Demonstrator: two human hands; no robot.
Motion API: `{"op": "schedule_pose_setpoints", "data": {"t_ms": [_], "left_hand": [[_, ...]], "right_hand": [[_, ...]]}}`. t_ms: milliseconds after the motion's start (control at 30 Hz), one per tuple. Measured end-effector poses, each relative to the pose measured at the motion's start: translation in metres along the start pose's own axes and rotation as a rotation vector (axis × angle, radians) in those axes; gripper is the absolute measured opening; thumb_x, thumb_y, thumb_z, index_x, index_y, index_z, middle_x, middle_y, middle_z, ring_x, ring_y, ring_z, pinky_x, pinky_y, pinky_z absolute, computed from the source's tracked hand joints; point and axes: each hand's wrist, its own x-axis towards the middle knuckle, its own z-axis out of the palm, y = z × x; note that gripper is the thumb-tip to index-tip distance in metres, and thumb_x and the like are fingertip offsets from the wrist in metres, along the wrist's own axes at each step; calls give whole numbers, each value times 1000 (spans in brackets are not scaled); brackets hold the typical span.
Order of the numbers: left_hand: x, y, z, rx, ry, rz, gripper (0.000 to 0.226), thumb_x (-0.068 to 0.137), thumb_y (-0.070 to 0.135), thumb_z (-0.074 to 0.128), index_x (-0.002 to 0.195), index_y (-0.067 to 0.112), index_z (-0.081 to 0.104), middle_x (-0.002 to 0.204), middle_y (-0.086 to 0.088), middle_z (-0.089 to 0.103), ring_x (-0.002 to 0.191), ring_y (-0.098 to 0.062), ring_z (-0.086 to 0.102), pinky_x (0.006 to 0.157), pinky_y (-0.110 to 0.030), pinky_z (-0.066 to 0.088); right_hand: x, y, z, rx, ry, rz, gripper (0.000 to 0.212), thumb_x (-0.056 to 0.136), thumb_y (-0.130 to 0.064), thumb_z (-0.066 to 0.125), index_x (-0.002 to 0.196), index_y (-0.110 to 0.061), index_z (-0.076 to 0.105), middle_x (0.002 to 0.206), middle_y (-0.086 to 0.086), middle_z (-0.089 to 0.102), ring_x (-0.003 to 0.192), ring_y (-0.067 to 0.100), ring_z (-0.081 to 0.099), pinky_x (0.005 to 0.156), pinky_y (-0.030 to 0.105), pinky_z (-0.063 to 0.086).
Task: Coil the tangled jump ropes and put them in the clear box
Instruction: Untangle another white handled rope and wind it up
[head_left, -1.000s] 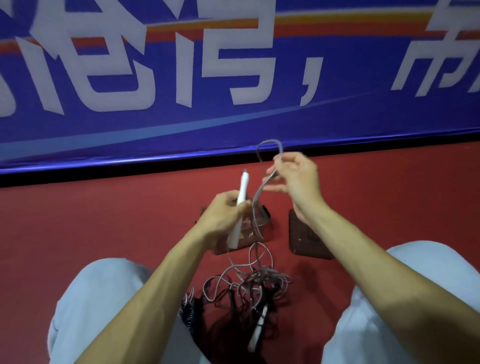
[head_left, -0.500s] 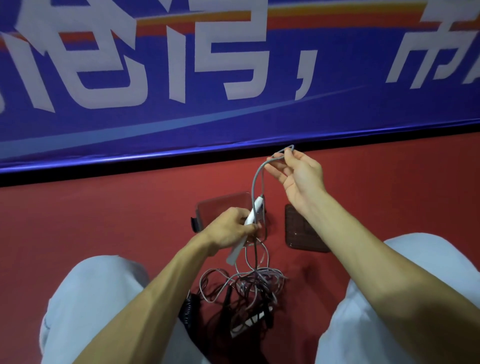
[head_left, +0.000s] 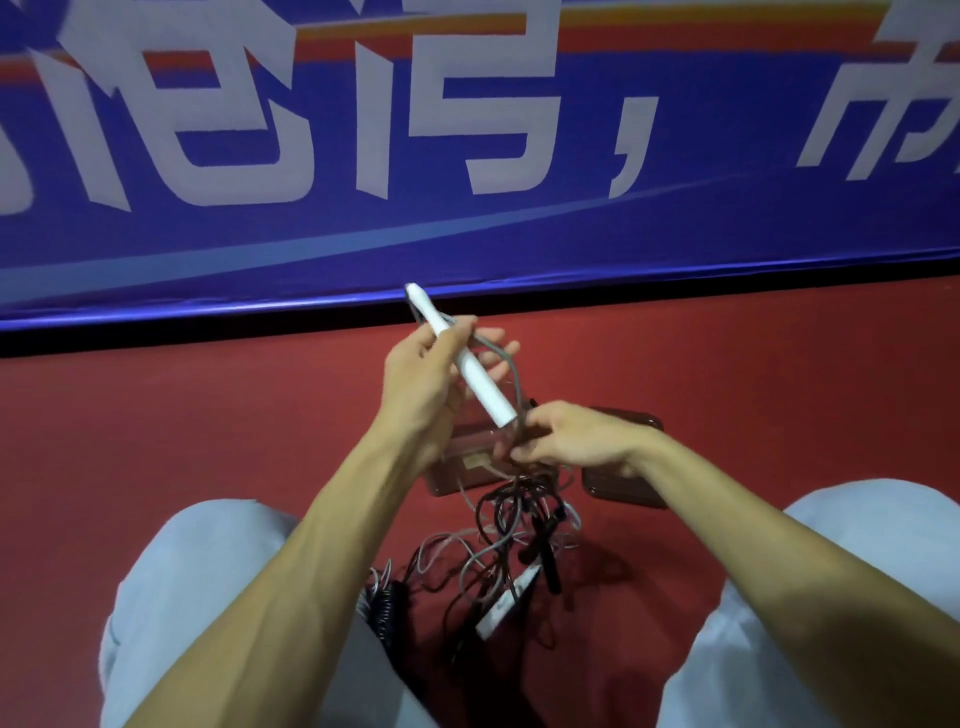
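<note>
Half a second ago our left hand sat low over the clear box while our right hand held a loop of rope high. Now they have swapped heights. Our left hand (head_left: 423, 379) has risen toward the far edge of the floor (head_left: 208, 415), where the blue banner (head_left: 311, 234) begins. It is wrapped round the white handle (head_left: 478, 376), whose tip slants up and away from us. Our right hand (head_left: 576, 441) has dropped to the handle's lower end and pinches the grey rope (head_left: 514, 379) there between curled fingers. A short bend of that rope arcs behind the left fingers.

We read this as one turn being laid: the handle serves as the anchor, and the right hand has gone down to fetch the next length. Only that one turn seems gathered so far.

Most of the work is still ahead. The tangle (head_left: 506, 525) lies on the floor between our knees, grey and dark strands crossing. A second white handle (head_left: 506, 597) and a black coiled cord (head_left: 387, 605) lie at its near side.

The clear box (head_left: 457, 475) stands just beyond the tangle, partly hidden by our hands, and we cannot tell whether anything is in it. Its lid (head_left: 621, 480) lies off, just to the box's right.

Each pull may drag the knot up with it, so we expect to have to free strands before the coil grows.
</note>
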Motion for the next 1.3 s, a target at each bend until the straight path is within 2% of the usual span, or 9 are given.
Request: {"op": "schedule_pose_setpoints", "data": {"t_ms": [200, 267, 400, 500, 633, 733, 867, 1000, 1300], "left_hand": [[4, 14, -6, -246, 55, 70, 7, 99, 9, 51, 102, 3, 54, 99, -15, 72, 93, -32, 72, 76, -34, 60], [8, 14, -10, -268, 86, 88, 11, 100, 9, 49, 108, 3, 53, 104, -13, 71, 97, -31, 71, 80, -36, 60], [16, -2, -20, 78, 144, 21, 9, 99, 10, 51, 105, 8, 58, 108, -10, 68, 89, -28, 70, 78, -36, 59], [11, -16, -20, 284, 117, -109, 11, 99, 8, 51, 106, 7, 59, 102, -13, 68, 76, -23, 69, 67, -31, 58], [7, -23, -15, 482, -8, -116, 14, 98, 5, 52, 109, 4, 61, 91, -9, 69, 65, -6, 68, 52, -16, 51], [4, -28, -15, 615, -95, -130, 14, 97, 8, 55, 107, 6, 64, 97, -12, 71, 74, -10, 65, 46, -13, 45], [2, -31, -13, 708, -201, -123, 10, 97, 5, 54, 95, 8, 64, 73, 3, 66, 54, 2, 56, 46, -10, 40], [-3, -38, -13, 788, -363, -208, 13, 95, 11, 59, 98, 0, 66, 79, -6, 65, 74, -20, 53, 72, -33, 44], [-3, -41, -8, 634, -195, -154, 13, 97, 5, 55, 85, 6, 57, 76, -11, 69, 64, -20, 69, 70, -42, 57]], "right_hand": [[8, -5, 4, 13, 220, -111, 25, 96, -5, 54, 80, -21, 66, 91, 12, 65, 79, 18, 60, 73, 40, 60], [5, -13, -4, -4, 396, -187, 27, 93, -1, 56, 80, -20, 69, 86, 9, 67, 72, 13, 64, 65, 30, 60], [-1, -21, -15, -94, 635, -335, 25, 87, -5, 65, 78, -27, 72, 78, -3, 67, 73, 13, 66, 68, 33, 60], [-4, -20, -12, -277, 607, -314, 15, 86, -6, 66, 82, -19, 74, 78, 0, 69, 73, 13, 66, 72, 35, 58], [-3, -31, -22, 215, 807, -423, 18, 88, 0, 63, 81, -16, 68, 70, -2, 66, 62, 15, 68, 58, 29, 59], [-2, -30, -22, 289, 755, -322, 18, 89, 0, 62, 77, -12, 65, 67, 3, 62, 56, 9, 65, 50, 23, 55], [-5, -44, -28, 585, 788, -389, 15, 94, -2, 55, 82, -7, 63, 75, 5, 58, 61, 10, 65, 54, 24, 57], [-7, -44, -34, 759, 773, -358, 16, 97, -6, 52, 84, -4, 62, 78, 7, 57, 62, 10, 66, 57, 25, 57], [-7, -42, -36, 962, 731, -300, 24, 98, -19, 53, 85, -1, 62, 76, 9, 57, 72, 18, 62, 64, 26, 57]]}}
